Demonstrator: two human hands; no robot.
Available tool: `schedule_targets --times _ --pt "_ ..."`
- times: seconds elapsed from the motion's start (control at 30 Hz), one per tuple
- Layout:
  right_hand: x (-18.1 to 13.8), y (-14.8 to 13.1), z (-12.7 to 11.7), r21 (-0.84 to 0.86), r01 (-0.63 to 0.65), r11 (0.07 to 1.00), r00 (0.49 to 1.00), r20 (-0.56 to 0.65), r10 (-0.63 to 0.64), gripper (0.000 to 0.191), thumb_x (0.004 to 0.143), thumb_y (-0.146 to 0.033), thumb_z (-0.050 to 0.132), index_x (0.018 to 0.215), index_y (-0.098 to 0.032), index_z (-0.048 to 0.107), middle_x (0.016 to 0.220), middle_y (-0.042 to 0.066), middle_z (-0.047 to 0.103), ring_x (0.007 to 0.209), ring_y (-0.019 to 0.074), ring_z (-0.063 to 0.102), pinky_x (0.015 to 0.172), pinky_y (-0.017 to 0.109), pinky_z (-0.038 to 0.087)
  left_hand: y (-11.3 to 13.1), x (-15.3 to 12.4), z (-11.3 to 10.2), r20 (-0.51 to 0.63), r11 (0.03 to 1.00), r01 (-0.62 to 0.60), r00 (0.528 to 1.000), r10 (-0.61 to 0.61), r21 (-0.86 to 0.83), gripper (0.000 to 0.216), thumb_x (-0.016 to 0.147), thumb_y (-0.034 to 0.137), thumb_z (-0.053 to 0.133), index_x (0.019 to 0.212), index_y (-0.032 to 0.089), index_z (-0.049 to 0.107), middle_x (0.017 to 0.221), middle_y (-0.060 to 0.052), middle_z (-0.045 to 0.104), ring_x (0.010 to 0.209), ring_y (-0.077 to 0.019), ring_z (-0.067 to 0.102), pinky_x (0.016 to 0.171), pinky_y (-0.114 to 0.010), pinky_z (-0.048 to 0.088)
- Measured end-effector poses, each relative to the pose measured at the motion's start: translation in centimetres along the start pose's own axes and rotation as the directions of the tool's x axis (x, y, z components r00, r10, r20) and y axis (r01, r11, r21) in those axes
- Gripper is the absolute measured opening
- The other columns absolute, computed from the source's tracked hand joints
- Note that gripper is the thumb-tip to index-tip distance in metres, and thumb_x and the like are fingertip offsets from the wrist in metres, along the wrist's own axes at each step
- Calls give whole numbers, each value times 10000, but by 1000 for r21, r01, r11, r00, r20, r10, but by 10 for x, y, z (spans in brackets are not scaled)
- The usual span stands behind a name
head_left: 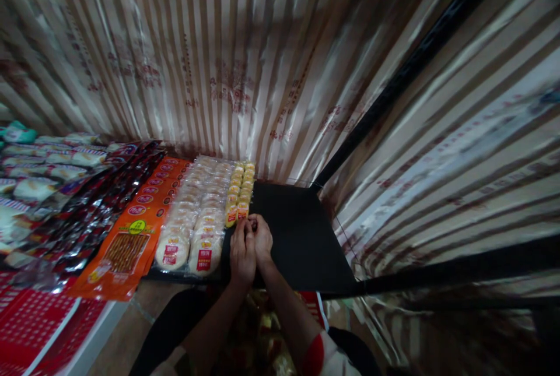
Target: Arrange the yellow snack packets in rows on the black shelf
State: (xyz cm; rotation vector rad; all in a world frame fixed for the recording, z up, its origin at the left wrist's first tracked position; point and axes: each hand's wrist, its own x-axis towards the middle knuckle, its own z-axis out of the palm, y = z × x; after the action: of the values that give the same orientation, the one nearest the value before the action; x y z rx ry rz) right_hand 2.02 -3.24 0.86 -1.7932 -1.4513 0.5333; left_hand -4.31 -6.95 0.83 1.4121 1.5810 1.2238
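Observation:
My left hand [243, 250] and my right hand [262, 238] meet at the front of two rows of small yellow snack packets [240, 189]. The fingers of both hands are bent and pressed together, and the fingertips touch or nearly touch the nearest yellow packet. Whatever lies between them is hidden. To the left of my hands stand two rows of round white crackers in clear wrappers [205, 248], lined up front to back. Both hands are just over the black shelf [293, 236].
Orange snack bags [131, 242], dark shiny packets [96, 213] and white wrapped snacks [44, 169] fill the left. A red perforated basket [39, 323] stands below left. Striped plastic sheeting [219, 61] hangs behind; a black post [394, 90] slants up on the right.

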Motion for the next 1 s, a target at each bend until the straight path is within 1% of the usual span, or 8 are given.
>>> schedule_targets --times 0.1,0.17,0.3,0.47,0.6,0.77,0.87,1.0 --pt "7 2 -4 96 12 995 997 -83 -4 321 855 -378 349 991 -196 575 990 58 621 932 181 563 863 321 432 -3 -1 4 -19 997 -77 997 77 31 445 893 278 261 1262 125 457 1349 -119 462 1283 -190 366 1090 -398 267" --pt "17 1 -6 154 44 987 993 -112 -27 398 869 -392 321 1099 -167 555 1142 89 583 1073 186 516 969 345 374 -5 -3 7 -27 992 -113 993 115 51 440 897 282 254 1247 129 473 1338 -117 475 1287 -189 363 1089 -399 272" --pt "44 -7 -4 267 75 961 997 -3 -77 491 878 -462 310 1238 -188 499 1333 68 473 1264 177 367 1085 363 244 -6 -2 11 -30 991 -114 993 116 73 439 897 287 250 1237 144 488 1313 -105 505 1279 -184 376 1082 -396 291" --pt "54 -9 6 360 20 933 994 89 -56 563 874 -554 266 1291 -229 459 1371 39 441 1291 177 342 1104 381 209 -5 4 12 -38 991 -106 993 109 81 458 900 311 243 1227 124 502 1305 -119 511 1281 -201 374 1086 -411 286" --pt "54 -2 9 391 46 919 994 70 -79 577 873 -575 252 1309 -246 438 1383 23 428 1300 166 333 1107 376 206 -6 4 12 -55 988 -140 988 144 70 453 903 315 250 1234 133 500 1292 -112 524 1285 -199 369 1087 -411 286" --pt "73 0 15 465 -6 885 1000 26 -7 617 870 -590 228 1363 -240 352 1438 18 341 1334 158 275 1110 375 198 -7 3 12 -46 984 -161 985 165 77 458 917 307 238 1280 122 447 1346 -126 466 1304 -196 340 1087 -413 281" --pt "85 -3 20 516 -1 856 997 62 -36 609 871 -591 227 1352 -246 372 1413 16 385 1319 160 309 1099 379 226 -5 3 11 -38 983 -165 985 169 86 466 922 292 228 1308 103 409 1371 -136 432 1321 -185 309 1091 -396 277" --pt "89 -3 24 546 5 838 993 99 -71 599 862 -600 266 1323 -250 419 1387 21 424 1298 170 349 1089 394 248 -2 3 12 20 984 -149 989 148 94 474 920 298 241 1336 115 374 1402 -126 391 1338 -182 275 1103 -390 252"
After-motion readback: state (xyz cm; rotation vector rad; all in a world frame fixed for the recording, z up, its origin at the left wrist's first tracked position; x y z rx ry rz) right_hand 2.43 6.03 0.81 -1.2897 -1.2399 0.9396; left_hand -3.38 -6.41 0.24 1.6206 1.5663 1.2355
